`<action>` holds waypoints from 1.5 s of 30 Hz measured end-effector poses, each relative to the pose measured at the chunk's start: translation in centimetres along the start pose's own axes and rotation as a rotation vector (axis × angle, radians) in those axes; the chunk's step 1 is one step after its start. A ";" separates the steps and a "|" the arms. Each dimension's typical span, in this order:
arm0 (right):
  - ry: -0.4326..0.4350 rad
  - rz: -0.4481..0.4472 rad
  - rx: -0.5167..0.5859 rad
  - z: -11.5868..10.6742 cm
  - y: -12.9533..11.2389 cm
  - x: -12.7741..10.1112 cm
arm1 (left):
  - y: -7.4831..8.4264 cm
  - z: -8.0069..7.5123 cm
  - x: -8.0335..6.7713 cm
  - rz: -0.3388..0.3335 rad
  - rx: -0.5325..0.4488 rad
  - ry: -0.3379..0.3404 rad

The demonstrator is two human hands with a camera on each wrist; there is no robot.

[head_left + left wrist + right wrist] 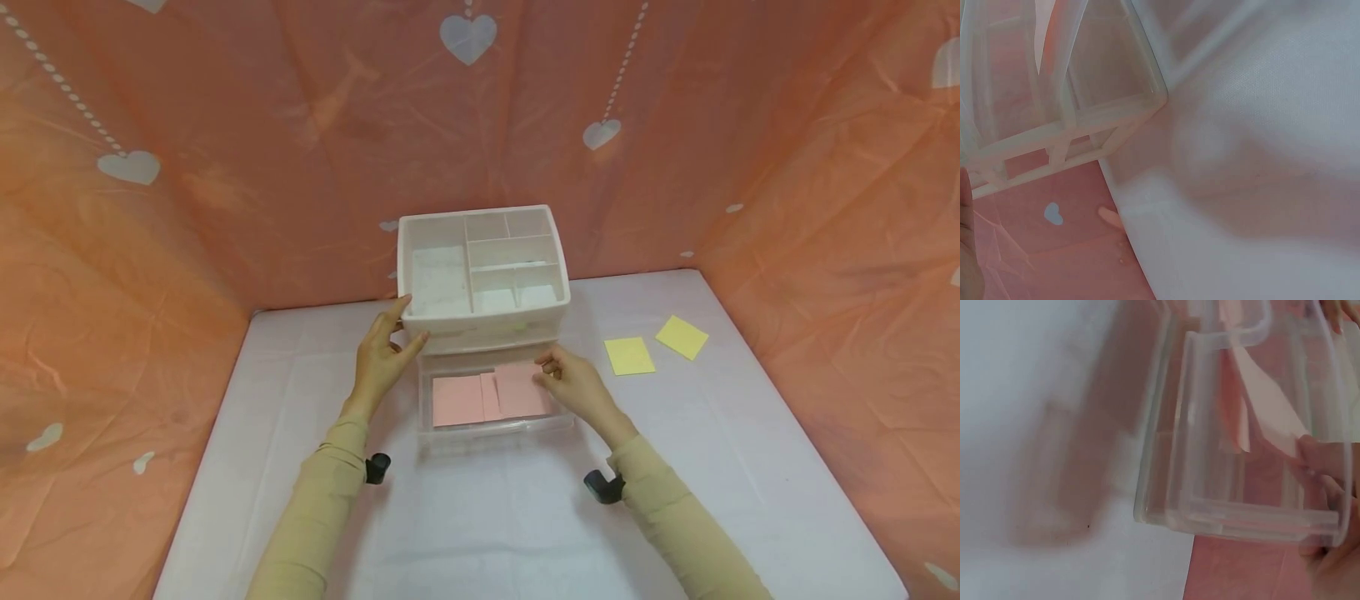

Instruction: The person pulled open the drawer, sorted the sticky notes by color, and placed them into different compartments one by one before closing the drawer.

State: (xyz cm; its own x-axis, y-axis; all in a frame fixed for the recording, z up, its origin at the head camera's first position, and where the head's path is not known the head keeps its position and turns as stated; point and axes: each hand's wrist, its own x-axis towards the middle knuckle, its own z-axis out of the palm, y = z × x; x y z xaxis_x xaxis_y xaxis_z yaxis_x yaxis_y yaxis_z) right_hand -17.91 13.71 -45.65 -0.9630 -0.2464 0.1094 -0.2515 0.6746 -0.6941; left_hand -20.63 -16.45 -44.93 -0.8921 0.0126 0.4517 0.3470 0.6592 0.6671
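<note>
My right hand [581, 383] pinches the right pink sticky note [521, 392] at its right edge, finger and thumb narrow on the paper, above the right side of the clear drawer [495, 429]. My other fingertips are hard to make out, tucked behind the hand. The drawer stands out on the near side of the white plastic organizer [480, 323]; its far part is hidden beneath the body. Inside lie the left pink sticky note [457, 402] and, beside it, the middle pink sticky note [490, 396], which the held one partly covers.

My left hand [375, 354] touches the organizer's near left corner, thumb and forefinger spread wide; the other fingers are mostly hidden. The left wrist view cuts that hand to a sliver but shows the slotted plastic frame, which the head view hides. The right wrist view, blurred through the clear wall, shows what the head view flattens: the held note is tilted, with another pink sheet next to it.

To the right, on the white tablecloth [465, 542], lie two yellow sticky notes [630, 356], apart from each other.
</note>
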 end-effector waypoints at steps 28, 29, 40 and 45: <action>0.113 -0.249 -0.467 1.5 0.1 0.2 | -0.1 0.1 0.0 0.000 -0.020 -0.003; 0.111 -0.239 -0.454 1.4 0.1 0.1 | -0.2 0.1 0.0 0.000 -0.020 -0.005; 0.108 -0.260 -0.288 0.6 -0.8 -1.5 | -0.3 0.1 -0.1 -0.005 -0.009 -0.002; 0.122 -0.287 -0.165 0.6 -1.5 -2.7 | -0.3 0.1 -0.1 -0.002 -0.012 -0.003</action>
State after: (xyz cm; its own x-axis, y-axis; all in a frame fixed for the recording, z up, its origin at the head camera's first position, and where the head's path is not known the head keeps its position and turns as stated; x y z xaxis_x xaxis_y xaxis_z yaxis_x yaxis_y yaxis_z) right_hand -14.89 12.93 -45.35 -0.8530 -0.3641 0.3740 -0.5161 0.6958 -0.4995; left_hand -20.71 -16.58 -45.21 -0.8935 0.0134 0.4489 0.3489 0.6500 0.6751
